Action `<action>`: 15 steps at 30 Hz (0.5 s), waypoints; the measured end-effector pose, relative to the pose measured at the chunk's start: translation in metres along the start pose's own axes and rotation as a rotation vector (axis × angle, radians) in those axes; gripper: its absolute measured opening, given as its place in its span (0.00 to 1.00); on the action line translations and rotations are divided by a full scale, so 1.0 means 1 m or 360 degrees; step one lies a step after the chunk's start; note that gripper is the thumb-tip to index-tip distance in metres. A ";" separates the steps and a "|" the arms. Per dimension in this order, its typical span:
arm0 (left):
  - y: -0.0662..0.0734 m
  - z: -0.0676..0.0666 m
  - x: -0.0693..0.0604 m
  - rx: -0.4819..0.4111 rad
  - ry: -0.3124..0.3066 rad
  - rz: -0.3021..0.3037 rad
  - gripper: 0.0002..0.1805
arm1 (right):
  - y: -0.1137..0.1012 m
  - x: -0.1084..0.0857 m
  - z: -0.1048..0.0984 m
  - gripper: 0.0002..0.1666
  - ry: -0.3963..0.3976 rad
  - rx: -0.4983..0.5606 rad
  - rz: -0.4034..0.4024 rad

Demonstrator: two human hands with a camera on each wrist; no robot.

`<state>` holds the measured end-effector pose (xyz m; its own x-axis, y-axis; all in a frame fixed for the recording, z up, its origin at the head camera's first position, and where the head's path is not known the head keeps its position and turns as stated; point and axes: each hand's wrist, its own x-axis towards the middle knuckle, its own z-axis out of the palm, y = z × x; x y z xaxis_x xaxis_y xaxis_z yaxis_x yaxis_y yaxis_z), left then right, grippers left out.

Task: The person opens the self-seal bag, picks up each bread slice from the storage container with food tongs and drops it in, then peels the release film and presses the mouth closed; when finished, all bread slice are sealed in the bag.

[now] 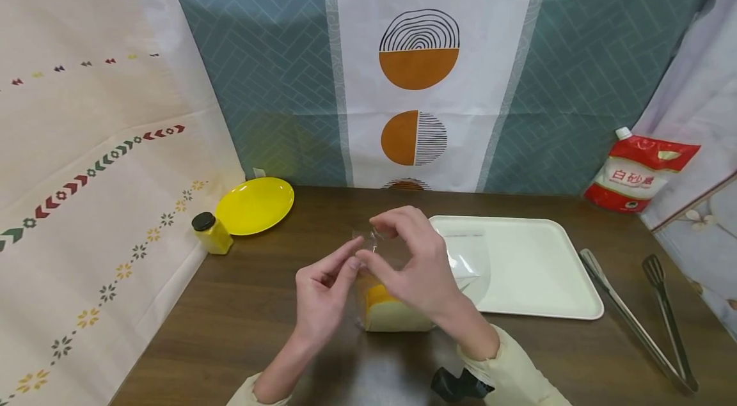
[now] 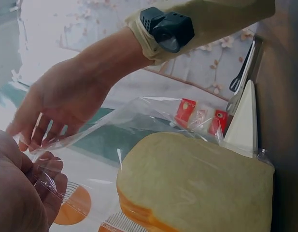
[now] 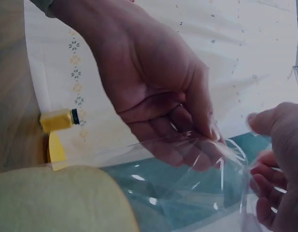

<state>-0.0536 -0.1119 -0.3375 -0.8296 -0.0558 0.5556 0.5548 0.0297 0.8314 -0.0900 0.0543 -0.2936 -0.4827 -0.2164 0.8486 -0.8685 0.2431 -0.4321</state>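
Note:
A bread loaf (image 1: 397,318) with a pale cut face and orange-brown crust sits in a clear plastic bag (image 2: 153,113) on the table before me. Thumb and fingers of my left hand (image 1: 324,296) pinch the bag's gathered top; the right wrist view shows this left hand (image 3: 158,82) with film between its fingertips. My right hand (image 1: 419,265) is at the same bag top, its thumb and forefinger apart. In the right wrist view, the fingers of this right hand (image 3: 279,169) lie beside the film's edge, the thumb clear of it.
A white tray (image 1: 535,265) lies to the right, with metal tongs (image 1: 633,323) beyond it. A red-and-white pouch (image 1: 639,169) stands back right. At left are a yellow plate (image 1: 256,204) and a yellow bottle with a black cap (image 1: 213,233). Cloths hang around the table.

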 end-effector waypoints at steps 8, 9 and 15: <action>-0.001 0.001 0.000 -0.0054 -0.0027 0.0020 0.16 | 0.002 -0.004 0.003 0.16 0.0154 -0.0010 0.0047; -0.001 0.001 0.000 -0.0083 -0.0036 0.0021 0.16 | 0.002 -0.004 0.003 0.15 0.0171 0.0012 0.0066; -0.001 0.002 0.000 -0.0147 -0.0063 0.0031 0.16 | 0.004 -0.006 0.004 0.12 0.0172 0.0100 0.0124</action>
<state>-0.0545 -0.1103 -0.3386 -0.8194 -0.0166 0.5729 0.5728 -0.0615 0.8174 -0.0915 0.0530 -0.3013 -0.5368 -0.0956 0.8383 -0.8360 0.1945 -0.5132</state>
